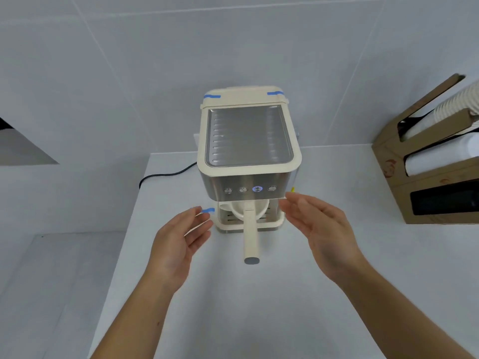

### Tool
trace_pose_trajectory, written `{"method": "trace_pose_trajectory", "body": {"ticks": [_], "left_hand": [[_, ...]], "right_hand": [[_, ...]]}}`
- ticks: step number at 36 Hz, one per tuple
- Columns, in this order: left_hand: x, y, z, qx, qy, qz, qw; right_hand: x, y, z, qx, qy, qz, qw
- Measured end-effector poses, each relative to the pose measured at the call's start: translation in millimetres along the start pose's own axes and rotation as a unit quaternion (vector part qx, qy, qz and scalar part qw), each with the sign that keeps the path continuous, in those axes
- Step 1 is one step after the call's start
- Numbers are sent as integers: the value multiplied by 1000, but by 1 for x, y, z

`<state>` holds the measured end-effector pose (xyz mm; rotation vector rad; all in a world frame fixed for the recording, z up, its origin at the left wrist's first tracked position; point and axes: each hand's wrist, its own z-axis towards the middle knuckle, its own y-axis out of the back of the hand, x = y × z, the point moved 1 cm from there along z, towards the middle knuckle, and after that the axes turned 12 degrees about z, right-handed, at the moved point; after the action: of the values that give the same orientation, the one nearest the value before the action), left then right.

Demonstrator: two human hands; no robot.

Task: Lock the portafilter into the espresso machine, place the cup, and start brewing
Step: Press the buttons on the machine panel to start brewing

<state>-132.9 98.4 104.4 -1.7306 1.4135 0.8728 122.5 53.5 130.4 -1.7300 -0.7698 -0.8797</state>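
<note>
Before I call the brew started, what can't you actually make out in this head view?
- Group head lock: hidden under the espresso machine body; only the portafilter handle shows.
- Cup contents: covered by the overhang and the portafilter.
- Button symbols: too small; only one lit button is clear.
- Cardboard dispenser: cut by the right edge.

Bare forearms, no sleeves; left hand (pixel 178 239) and right hand (pixel 324 229) ungloved.
</note>
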Motion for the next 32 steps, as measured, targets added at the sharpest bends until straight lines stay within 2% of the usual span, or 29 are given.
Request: {"method": "trace_pose_trajectory", "body": {"ticks": [6,10,13,15,19,22,27,32], "left_hand": [[-51,-8,-11,13,-150,92,984],[-83,-16,-12,34,-261,202,943],[-102,-22,-7,38,-309,307,899],[-109,-26,-3,42,-332,380,862],[-115,-33,7,27,-395,522,755],[-117,-42,13,66,-439,564,696],[-115,-45,28,88,-412,651,631],[-112,-44,36,93,-422,651,624]], "right_hand": [[48,-25,6,59,108,-143,982],[68,-40,15,84,151,-261,950],[77,-50,22,94,176,-371,907],[79,-57,27,109,206,-445,865],[79,-65,37,157,227,-548,789],[73,-68,43,195,226,-596,745],[61,-64,55,228,226,-660,680],[52,-60,65,234,267,-699,621]]}}
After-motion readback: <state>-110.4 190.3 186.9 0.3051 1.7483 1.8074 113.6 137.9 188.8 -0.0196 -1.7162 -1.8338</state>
